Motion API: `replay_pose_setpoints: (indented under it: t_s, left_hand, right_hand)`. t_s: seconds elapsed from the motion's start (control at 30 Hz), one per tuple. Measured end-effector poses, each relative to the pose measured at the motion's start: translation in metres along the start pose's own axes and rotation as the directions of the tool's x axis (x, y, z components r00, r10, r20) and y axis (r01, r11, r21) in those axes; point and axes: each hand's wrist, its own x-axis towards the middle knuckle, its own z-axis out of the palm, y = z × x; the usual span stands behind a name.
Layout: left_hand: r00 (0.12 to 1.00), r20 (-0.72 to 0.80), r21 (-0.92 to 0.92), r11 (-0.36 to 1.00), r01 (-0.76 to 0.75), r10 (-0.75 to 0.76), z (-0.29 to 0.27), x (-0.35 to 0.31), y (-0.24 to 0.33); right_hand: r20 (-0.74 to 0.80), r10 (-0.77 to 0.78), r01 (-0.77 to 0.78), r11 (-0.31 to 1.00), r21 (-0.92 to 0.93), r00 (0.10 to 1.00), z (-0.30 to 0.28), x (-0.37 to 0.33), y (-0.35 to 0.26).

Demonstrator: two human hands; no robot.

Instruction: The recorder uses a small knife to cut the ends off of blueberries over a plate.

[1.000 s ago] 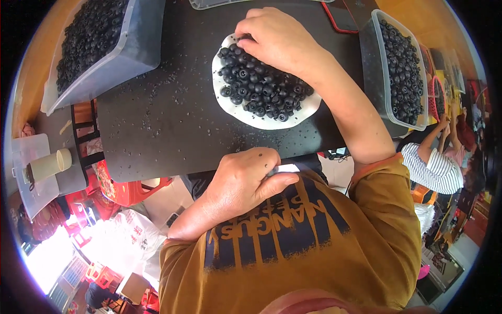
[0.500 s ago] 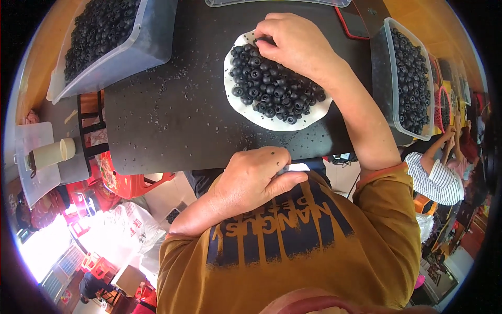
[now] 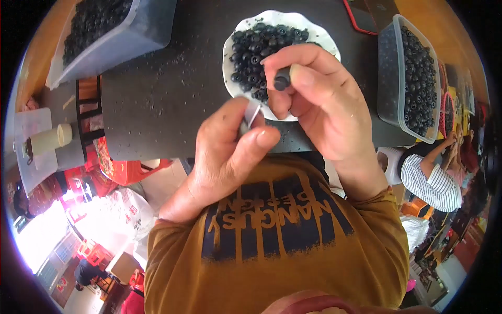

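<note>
Over the near edge of the plate, my right hand pinches a small black rubber-like part between thumb and fingers, its round end toward my left hand. My left hand is closed on a small blade, whose pale flat metal shows between thumb and forefinger; its handle is mostly hidden. Blade and part are apart. Behind the hands, a white wavy-rimmed plate carries a heap of similar black parts, round with a hole in the end. My right hand covers some of the heap.
A translucent tub full of black parts stands tilted at the far left; another tub stands at the right. A red-edged phone lies at the far right. Black crumbs dot the dark table. A person in striped clothing is beyond.
My right hand has come back from the plate's far side toward me, bringing a black part. My left hand has turned and risen, lifting the blade toward it.
</note>
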Motion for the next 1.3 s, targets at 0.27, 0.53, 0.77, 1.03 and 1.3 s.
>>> replay_pose_setpoints:
  t_s: [0.27,0.53,0.77,1.03,1.3]
  left_hand:
    - [0.941,-0.198,0.475,0.866,-0.155,0.276,-0.005,0.009,0.005]
    - [0.921,-0.188,0.457,0.860,-0.226,0.342,-0.011,0.007,0.001]
    - [0.928,-0.198,0.435,0.877,-0.204,0.314,-0.014,0.006,-0.001]
    - [0.917,-0.118,0.523,0.809,-0.269,0.381,-0.006,0.012,-0.008]
    - [0.826,-0.052,0.626,0.663,-0.411,0.561,-0.006,0.017,-0.016]
  right_hand:
    - [0.000,0.026,-0.026,0.998,0.049,1.000,0.008,-0.010,0.020]
    - [-0.018,-0.059,0.058,0.997,-0.043,0.998,0.018,-0.011,0.026]
    - [-0.062,0.028,-0.024,0.998,0.066,0.998,0.018,-0.008,0.023]
    - [-0.052,-0.010,0.015,0.995,0.098,0.999,0.013,-0.002,0.032]
    - [-0.045,0.060,-0.052,0.986,0.157,0.997,0.011,-0.003,0.034]
